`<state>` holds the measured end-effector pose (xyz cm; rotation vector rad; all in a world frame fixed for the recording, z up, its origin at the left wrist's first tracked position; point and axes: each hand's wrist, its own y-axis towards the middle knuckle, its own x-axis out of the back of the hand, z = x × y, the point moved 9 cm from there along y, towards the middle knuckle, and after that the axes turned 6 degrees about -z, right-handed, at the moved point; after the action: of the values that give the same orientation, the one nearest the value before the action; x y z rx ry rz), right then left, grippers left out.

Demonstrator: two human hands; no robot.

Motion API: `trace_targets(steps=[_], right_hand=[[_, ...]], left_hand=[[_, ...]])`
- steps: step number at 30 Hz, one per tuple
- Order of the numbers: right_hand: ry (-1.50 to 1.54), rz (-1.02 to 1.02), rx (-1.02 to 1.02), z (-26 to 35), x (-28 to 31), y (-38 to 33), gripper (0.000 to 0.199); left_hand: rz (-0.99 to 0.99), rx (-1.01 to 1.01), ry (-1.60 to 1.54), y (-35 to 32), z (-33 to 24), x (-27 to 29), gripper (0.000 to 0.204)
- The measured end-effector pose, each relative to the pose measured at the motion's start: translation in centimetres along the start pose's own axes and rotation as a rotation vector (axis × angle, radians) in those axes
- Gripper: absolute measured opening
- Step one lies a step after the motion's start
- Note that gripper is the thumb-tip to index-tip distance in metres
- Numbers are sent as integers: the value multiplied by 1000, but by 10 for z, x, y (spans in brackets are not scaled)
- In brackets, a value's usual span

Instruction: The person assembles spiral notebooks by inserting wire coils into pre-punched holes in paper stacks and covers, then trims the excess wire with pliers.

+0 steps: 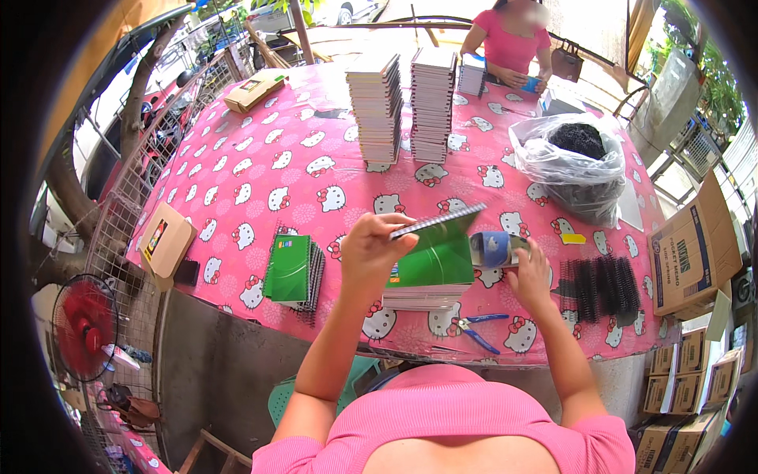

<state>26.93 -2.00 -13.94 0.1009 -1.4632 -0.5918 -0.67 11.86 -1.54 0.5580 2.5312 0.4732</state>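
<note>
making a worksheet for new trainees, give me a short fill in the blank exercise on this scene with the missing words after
1. The notebook stack between the left hand and the right hand has a ____ cover on top.
2. The pliers have ____ handles.
3. The loose spiral coils lying to the right of the right hand are ____ in colour.
4. The fan has ____ blades.

Missing words: green; blue; black; red

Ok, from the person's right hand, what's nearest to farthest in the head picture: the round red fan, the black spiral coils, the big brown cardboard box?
From the right hand:
1. Black spiral coils, to its right.
2. Brown cardboard box, farther right.
3. Red fan, far left.
</note>
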Motion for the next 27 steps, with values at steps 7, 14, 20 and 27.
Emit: trace_targets(steps=[7, 14, 20, 27], right_hand=[[257, 181, 103, 69, 9, -106, 52], [783, 116, 7, 109, 115, -39, 47], [634, -21, 217, 148, 147, -10, 44], [1927, 1082, -530, 164, 59, -46, 42]], left_hand=[[289, -490, 756, -49, -30, -51, 25], [113, -476, 655, -57, -29, -38, 23], [94, -462, 643, -60, -35, -41, 27], [85, -496, 616, -64, -42, -31, 23]])
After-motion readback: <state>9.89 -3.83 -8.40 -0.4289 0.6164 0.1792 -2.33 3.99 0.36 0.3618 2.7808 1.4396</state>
